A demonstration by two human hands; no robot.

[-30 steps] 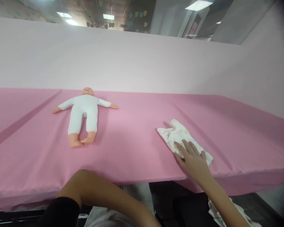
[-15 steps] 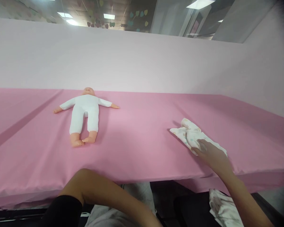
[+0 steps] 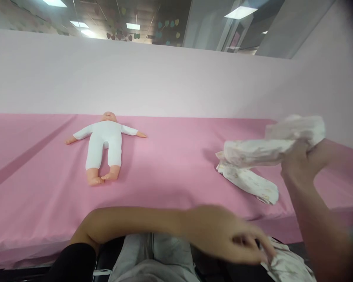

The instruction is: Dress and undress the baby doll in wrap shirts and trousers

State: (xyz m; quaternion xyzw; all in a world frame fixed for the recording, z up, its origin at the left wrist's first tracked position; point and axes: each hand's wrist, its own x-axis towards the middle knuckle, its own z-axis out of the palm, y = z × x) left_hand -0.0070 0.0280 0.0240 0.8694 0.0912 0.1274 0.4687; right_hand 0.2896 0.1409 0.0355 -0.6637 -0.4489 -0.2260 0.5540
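Observation:
At the right, my right hand [image 3: 301, 160] is closed around a folded white printed cloth [image 3: 255, 152], lifting it above the bed; its upper part is blurred by motion. Beneath it lies a second folded length of white patterned cloth [image 3: 248, 184] on the pink sheet; whether the two are joined cannot be told. My left hand [image 3: 223, 235] reaches across my lap to the lower right. Its fingertips are bent together at the edge of a crumpled patterned cloth [image 3: 291, 263], somewhat blurred. A baby doll [image 3: 106, 137] in a white suit lies on its back at the left, arms spread.
A pink sheet [image 3: 170, 164] covers the wide surface in front of me. Behind it stands a white wall [image 3: 153, 78] with glass panels above. My lap in grey trousers [image 3: 164, 254] is at the front edge, near a dark seat.
My right hand has lifted folded cloth up and to the right, leaving another length on the sheet. My left hand has come up into view and reached right to the crumpled cloth.

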